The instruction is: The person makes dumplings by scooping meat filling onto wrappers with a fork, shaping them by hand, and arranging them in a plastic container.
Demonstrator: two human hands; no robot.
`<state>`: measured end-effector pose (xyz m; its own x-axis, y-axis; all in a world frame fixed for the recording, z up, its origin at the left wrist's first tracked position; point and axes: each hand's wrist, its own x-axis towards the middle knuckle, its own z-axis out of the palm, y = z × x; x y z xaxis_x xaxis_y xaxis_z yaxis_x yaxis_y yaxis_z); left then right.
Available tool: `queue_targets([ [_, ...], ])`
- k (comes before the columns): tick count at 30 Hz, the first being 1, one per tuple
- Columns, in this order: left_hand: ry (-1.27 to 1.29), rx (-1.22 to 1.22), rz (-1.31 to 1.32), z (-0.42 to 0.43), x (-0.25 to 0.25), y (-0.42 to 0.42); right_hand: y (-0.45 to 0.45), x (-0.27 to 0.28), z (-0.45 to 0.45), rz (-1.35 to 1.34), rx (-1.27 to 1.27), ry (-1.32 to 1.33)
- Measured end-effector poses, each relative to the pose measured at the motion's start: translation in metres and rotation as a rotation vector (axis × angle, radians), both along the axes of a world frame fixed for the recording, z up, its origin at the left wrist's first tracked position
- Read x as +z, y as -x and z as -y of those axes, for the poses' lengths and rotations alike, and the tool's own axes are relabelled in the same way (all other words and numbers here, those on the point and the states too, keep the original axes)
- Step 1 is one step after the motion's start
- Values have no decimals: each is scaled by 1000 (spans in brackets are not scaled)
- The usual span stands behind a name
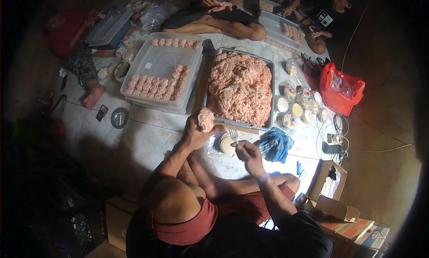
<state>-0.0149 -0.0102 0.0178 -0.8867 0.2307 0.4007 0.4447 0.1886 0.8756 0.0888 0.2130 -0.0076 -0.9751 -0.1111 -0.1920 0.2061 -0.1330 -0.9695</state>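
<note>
Lump of pink mixture (206, 120): bulging from the top of the left hand, at the tray's near-left corner, between 7 and 8 o'clock (clock centred on the tray, 12 away from wearer).
Left hand (195, 132): fingers wrapped round the lump, thumb pointing toward 3.
Right hand (250, 157): at 6, pinching a fork (233, 135) by its handle, tines toward 12.
Grey tray (273, 79): on the tiled floor (147, 135); heaped above the rim with a rough mound of pink mixture (241, 86).
Clear container (161, 61): between 9 and 10, topping a stack; one row of shaped lumps at its far end, a block of several rows at its near end, bare plastic between.
White discs (227, 145): stacked between 6 and 7, close by the fork.
Blue cloth (275, 144): crumpled, 5, just beside the right hand.
Wrapped tubs (297, 110): loose cluster near 4; contents cannot be told.
Red bag (342, 90): 3, beyond the tubs, mouth open, clear plastic inside.
Dark round dish (119, 118): between 8 and 9, well apart.
Others: seated person between 11 and 12, hands (219, 4) together; red-topped person between 9 and 10; black-shirted person between 1 and 2, near more containers of lumps.
</note>
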Motion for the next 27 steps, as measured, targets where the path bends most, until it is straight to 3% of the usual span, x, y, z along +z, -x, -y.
queue_targets([
  [4,80,-12,241,2,18,-1,-7,-3,9,71,40,98],
  [8,83,-86,266,7,30,-1,-9,-6,12,44,55,158],
  [12,-96,-145,251,0,24,-3,-8,0,17,42,35,234],
  [15,-99,-194,221,-6,8,-6,2,10,29,-54,22,144],
  [16,-32,-281,230,-9,-5,-7,9,14,35,-330,-21,-147],
  [17,15,-210,165,-15,-19,-8,12,18,38,-606,-59,-440],
  [18,10,-206,164,-18,-10,-11,11,23,35,-607,-53,-444],
  [20,56,35,172,-16,15,-14,9,32,25,-432,-100,-583],
  [22,55,15,111,0,3,-10,-1,23,16,-304,-169,-400],
  [24,-513,-398,578,6,1,-9,-13,16,8,-84,-120,-83],
  [25,-368,-298,387,2,4,-7,-16,14,9,-84,-118,-85],
  [27,-279,-295,317,-4,0,-4,-19,12,17,-68,-51,-8],
])
